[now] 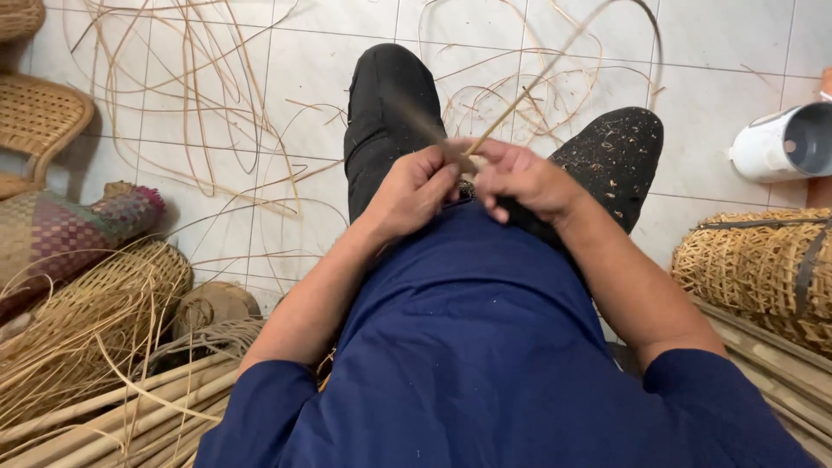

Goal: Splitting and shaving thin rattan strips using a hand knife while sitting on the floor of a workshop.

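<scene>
My left hand (414,192) and right hand (520,178) both pinch a thin rattan strip (520,97) with closed fingers, just above my lap. Beyond the strip, loose cane strands (199,104) sprawl over the tiled floor (719,95).

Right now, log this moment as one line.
left hand: gripping blurred blade-like tool | right hand: pinching thin cane strip | shavings on right knee | woven baskets both sides

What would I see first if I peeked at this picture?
Right in the middle, the left hand and the right hand pinch a thin cane strip that slants up over the person's knees. Loose strips curl across the white tiled floor at top left, and woven baskets sit at the right edge.
</scene>
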